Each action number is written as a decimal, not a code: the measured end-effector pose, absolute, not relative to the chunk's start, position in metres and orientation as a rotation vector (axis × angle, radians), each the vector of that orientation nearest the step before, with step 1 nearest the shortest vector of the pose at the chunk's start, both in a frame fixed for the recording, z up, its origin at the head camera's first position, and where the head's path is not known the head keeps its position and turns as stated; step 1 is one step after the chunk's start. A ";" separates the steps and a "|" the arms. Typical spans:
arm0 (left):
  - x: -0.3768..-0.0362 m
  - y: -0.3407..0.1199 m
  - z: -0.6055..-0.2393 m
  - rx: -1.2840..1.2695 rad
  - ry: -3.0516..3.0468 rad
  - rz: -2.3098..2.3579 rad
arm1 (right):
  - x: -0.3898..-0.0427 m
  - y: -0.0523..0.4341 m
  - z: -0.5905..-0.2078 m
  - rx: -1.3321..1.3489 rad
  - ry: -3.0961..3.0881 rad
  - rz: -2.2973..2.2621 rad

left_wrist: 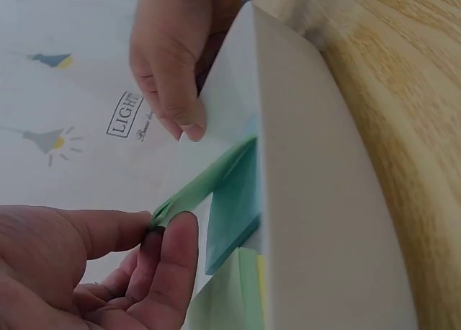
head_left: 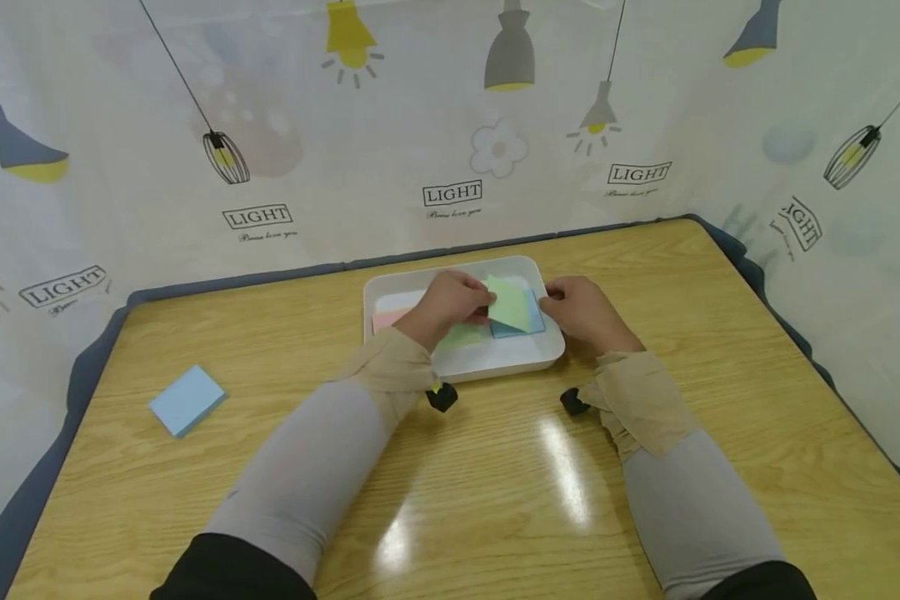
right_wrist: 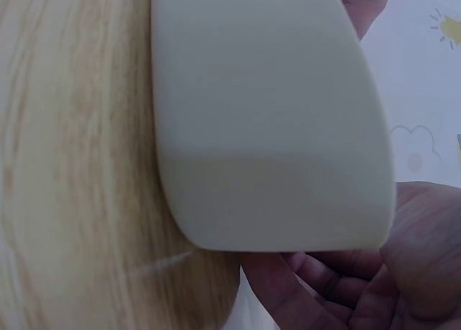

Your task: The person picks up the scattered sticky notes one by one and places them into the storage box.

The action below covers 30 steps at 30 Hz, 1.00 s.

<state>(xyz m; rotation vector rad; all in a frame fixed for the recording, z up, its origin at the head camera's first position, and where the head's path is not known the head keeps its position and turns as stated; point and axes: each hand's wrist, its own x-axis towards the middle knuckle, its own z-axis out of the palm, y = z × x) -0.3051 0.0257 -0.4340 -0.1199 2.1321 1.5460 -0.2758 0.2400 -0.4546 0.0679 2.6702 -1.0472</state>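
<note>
My left hand (head_left: 450, 302) pinches a light green sticky note (head_left: 508, 304) by its edge, between thumb and fingers. In the left wrist view the green paper (left_wrist: 198, 189) bends and slants over a blue pad (left_wrist: 232, 222). That blue pad lies in a white tray (head_left: 487, 368), at its right end. A second green pad (head_left: 465, 336) and a pink pad (head_left: 385, 320) are in the tray too, partly behind my left hand. My right hand (head_left: 587, 312) grips the tray's right end, thumb at the rim and fingers against the outside.
A light blue sticky-note pad (head_left: 187, 400) lies on the wooden table (head_left: 510, 500), left of the tray. A yellow edge (left_wrist: 262, 276) shows beside the second green pad. A white sheet (head_left: 375, 192) printed with lamps hangs behind the table.
</note>
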 end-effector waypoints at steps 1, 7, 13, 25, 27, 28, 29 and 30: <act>-0.305 0.027 -0.434 -0.108 2.165 1.503 | -0.276 0.240 -0.455 0.069 2.669 -1.045; -0.304 0.033 -0.435 -0.076 2.302 1.328 | -0.274 0.240 -0.453 0.060 2.663 -1.043; -0.305 0.032 -0.434 -0.054 2.425 1.239 | -0.274 0.240 -0.453 0.079 2.646 -1.057; -0.301 0.031 -0.438 -0.025 2.346 1.256 | -0.275 0.241 -0.454 0.050 2.646 -1.059; -0.301 0.031 -0.438 -0.012 2.357 1.249 | -0.275 0.241 -0.454 0.052 2.645 -1.057; -0.301 0.031 -0.437 -0.011 2.361 1.249 | -0.275 0.241 -0.454 0.055 2.644 -1.057; -0.301 0.030 -0.437 -0.012 2.364 1.250 | -0.275 0.241 -0.454 0.057 2.644 -1.054; -0.301 0.030 -0.437 -0.015 2.364 1.253 | -0.275 0.241 -0.453 0.060 2.644 -1.052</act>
